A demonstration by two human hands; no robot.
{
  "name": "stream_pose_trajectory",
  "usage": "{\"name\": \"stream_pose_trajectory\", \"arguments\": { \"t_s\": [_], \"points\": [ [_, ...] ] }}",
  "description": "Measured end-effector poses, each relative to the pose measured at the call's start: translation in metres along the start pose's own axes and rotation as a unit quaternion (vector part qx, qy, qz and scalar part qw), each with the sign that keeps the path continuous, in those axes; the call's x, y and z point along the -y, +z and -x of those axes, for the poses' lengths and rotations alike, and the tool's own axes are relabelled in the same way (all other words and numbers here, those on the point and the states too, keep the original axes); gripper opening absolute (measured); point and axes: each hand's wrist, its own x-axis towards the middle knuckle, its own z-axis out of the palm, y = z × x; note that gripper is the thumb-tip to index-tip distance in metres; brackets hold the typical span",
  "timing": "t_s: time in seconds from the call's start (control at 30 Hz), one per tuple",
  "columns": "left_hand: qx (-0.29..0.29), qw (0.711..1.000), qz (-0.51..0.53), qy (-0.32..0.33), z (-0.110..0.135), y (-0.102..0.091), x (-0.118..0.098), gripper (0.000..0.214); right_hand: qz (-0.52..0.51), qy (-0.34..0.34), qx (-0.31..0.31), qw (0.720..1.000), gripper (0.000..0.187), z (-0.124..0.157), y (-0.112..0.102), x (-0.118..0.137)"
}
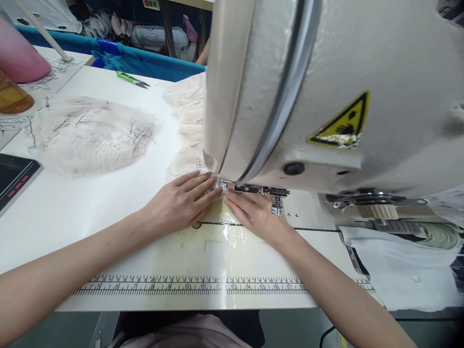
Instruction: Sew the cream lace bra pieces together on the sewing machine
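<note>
A gathered, sheer cream fabric point(186, 123) runs along the left side of the sewing machine point(268, 96) down to the needle area. My left hand point(183, 198) lies flat on its near end, fingers stretched out, the tips just left of the presser foot point(225, 186). On the other side, my right hand point(259, 212) rests low on the machine bed with its fingers extended toward the foot. Some of its fingers are hidden behind the metal attachment and thumbscrew point(277, 205). Whatever lies under my fingertips is mostly covered.
Another sheer cream piece point(90, 135) with loose dark threads lies left. Green thread snips point(132, 79) are behind it. A dark device point(16, 179) sits at the left edge, a printed ruler point(203, 285) along the front. White cloth point(398, 270) hangs right, beneath the handwheel side.
</note>
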Motion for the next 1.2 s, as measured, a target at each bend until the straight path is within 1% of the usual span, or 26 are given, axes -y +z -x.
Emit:
{"name": "stream_pose_trajectory", "arguments": {
  "t_s": [0.17, 0.33, 0.43, 0.6, 0.7, 0.83, 1.2],
  "points": [
    [-0.003, 1.0, 0.004, -0.001, -0.001, 0.0, 0.0, 0.032, 0.059, -0.003, 0.003, 0.998, 0.023, 0.001, -0.005, 0.003],
    [-0.015, 1.0, -0.012, -0.002, -0.003, 0.001, 0.001, 0.031, 0.082, 0.006, 0.001, 0.997, 0.026, 0.001, -0.004, 0.002],
    [-0.019, 1.0, -0.015, -0.007, -0.004, 0.001, 0.001, 0.031, 0.076, 0.01, 0.008, 0.997, 0.028, 0.002, -0.003, 0.0],
    [-0.004, 1.0, -0.021, -0.015, -0.003, 0.002, 0.001, 0.033, 0.049, 0.027, 0.014, 0.998, 0.029, 0.001, -0.003, -0.002],
    [-0.004, 0.999, -0.028, -0.019, -0.003, 0.002, 0.001, 0.031, 0.067, 0.017, 0.007, 0.998, 0.027, -0.001, -0.004, -0.001],
    [-0.024, 0.999, -0.032, -0.008, -0.004, 0.001, 0.001, 0.028, 0.095, 0.018, -0.004, 0.995, 0.027, 0.0, -0.004, 0.0],
    [-0.013, 0.999, -0.03, -0.003, -0.004, 0.0, 0.001, 0.028, 0.05, 0.035, 0.011, 0.998, 0.031, 0.008, 0.009, -0.006]
  ]
}}
